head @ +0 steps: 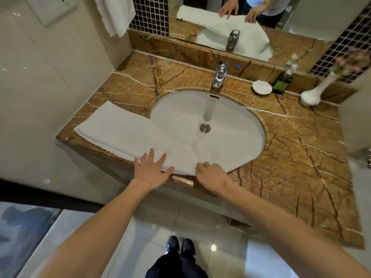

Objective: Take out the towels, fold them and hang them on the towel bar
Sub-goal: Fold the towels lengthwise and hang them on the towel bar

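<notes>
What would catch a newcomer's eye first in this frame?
A white towel lies along the brown marble counter, its right part sagging over the front of the white sink. At the near edge the left hand presses flat on it while the right hand pinches its hem. A second towel hangs top left.

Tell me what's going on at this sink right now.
A person is folding a long white terry towel on the brown veined marble counter; its right end sags over the white oval basin. The left hand presses flat on the towel's near edge, fingers spread, while the right hand pinches that edge with curled fingers. A second white towel already hangs on the wall at upper left.
</notes>
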A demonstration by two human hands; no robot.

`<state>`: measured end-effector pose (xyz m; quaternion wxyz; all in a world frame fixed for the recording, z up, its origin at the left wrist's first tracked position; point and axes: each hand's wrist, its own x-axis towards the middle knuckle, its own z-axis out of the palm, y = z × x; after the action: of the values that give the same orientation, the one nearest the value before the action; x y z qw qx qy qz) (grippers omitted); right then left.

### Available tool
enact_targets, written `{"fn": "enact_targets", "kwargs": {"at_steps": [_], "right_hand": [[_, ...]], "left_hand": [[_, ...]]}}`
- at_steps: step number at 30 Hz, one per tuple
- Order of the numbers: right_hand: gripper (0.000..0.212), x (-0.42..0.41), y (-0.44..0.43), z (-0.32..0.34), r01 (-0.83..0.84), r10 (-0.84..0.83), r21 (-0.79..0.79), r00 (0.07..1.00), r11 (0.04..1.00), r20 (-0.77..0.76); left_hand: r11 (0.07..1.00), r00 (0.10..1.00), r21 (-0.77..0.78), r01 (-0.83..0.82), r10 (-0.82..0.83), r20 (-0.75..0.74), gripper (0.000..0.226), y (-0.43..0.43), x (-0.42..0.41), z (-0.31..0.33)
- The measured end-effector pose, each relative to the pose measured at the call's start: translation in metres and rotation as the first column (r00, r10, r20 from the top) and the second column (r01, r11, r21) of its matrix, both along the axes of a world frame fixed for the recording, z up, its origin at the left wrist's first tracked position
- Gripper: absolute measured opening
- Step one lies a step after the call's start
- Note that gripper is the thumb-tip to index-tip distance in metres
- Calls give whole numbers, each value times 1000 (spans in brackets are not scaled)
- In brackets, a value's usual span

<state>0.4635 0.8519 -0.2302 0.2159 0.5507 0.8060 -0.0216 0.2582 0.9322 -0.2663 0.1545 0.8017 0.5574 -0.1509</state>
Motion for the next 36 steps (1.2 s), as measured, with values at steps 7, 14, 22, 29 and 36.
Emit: {"fn": "enact_targets", "kwargs": {"at_steps": [7,14,22,29,36], "right_hand": [[29,-29,-23,7,66,-63,-10,988,998,142],[26,-38,-29,-6,137,-135,3,978,991,-159],[32,17,-7,0,618,-523,-99,557,780,-645],[55,100,2,-19,824,-803,-7,551,567,-228],[45,97,-9,-32,882,-859,-22,452,471,-242]], "left_hand": [[1000,999,-9,-19,18,-51,65,-2,-1,9],[978,984,116,-172,175,-20,82,41,22,2],[986,987,50,-157,155,35,87,35,25,-34],[985,988,80,-153,149,49,84,33,25,-35],[984,986,75,-161,157,56,84,34,24,-37]]}}
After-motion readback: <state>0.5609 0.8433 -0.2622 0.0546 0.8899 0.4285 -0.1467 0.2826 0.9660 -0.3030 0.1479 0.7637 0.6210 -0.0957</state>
